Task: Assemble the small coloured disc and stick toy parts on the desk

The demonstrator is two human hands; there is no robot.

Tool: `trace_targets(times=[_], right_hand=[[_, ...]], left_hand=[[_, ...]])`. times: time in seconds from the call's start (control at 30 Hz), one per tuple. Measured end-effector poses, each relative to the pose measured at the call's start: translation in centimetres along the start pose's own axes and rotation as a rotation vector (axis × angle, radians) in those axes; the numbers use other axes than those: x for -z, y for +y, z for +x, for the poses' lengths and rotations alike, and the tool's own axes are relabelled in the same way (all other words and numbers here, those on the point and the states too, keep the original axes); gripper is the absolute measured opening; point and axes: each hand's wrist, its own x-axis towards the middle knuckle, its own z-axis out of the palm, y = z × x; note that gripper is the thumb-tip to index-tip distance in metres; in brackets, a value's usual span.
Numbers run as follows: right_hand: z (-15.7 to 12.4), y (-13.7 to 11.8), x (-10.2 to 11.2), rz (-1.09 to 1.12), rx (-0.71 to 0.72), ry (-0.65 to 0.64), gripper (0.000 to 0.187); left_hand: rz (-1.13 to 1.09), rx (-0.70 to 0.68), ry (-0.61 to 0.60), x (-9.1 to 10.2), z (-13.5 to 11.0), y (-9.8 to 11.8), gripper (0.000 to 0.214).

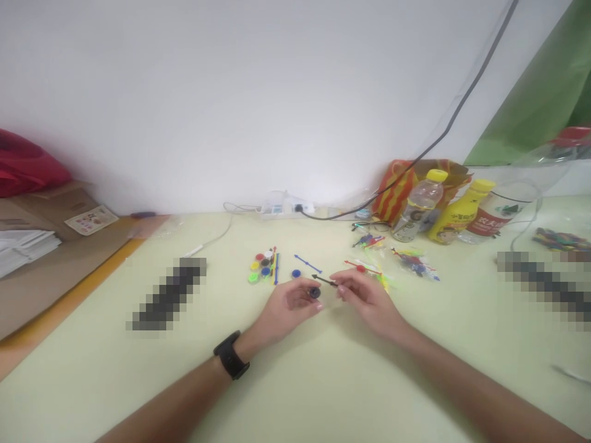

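My left hand (289, 306), with a black watch on its wrist, pinches a small round black disc (314, 293) between thumb and fingers. In my right hand (367, 298) a thin black arrow (324, 280) is gripped near one end, its head pointing left above the disc. The two pieces are apart. Beyond my hands lie a blue disc (296, 273) and a blue arrow (308, 264). A red arrow (353, 265) and a red disc (361, 269) rest just past my right hand.
Several coloured discs (265, 263) cluster at left beside an upright-lying blue arrow (277, 269). Piles of coloured arrows (415, 263) lie right. Behind them stand a clear bottle (418, 206), a yellow bottle (462, 212) and a plastic cup (496, 212). A power strip (277, 207) sits by the wall.
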Motion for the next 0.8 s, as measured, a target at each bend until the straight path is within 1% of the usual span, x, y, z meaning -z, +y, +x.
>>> trace_targets(times=[0.1, 0.23, 0.37, 0.47, 0.63, 0.8], right_hand=[[-0.40, -0.17, -0.75, 0.079, -0.003, -0.056, 0.024], [-0.57, -0.19, -1.15, 0.040, 0.034, -0.125, 0.021], [-0.68, -0.25, -1.13, -0.053, 0.080, -0.122, 0.017], [-0.77, -0.35, -1.02, -0.070, 0.090, -0.120, 0.015], [-0.91, -0.55, -0.72, -0.094, 0.106, -0.161, 0.014], [-0.99, -0.54, -0.61, -0.152, 0.095, -0.158, 0.014]], left_hand=[[0.024, -0.023, -0.029, -0.26, -0.09, 0.10, 0.037], [0.052, -0.049, -0.058, -0.44, -0.09, 0.20, 0.037], [0.058, -0.065, -0.061, -0.60, -0.13, 0.06, 0.030], [0.062, -0.087, -0.050, -0.74, -0.21, -0.02, 0.026], [0.086, -0.089, -0.056, -0.83, -0.24, 0.25, 0.025], [0.112, -0.117, -0.066, -0.82, -0.33, 0.17, 0.023]])
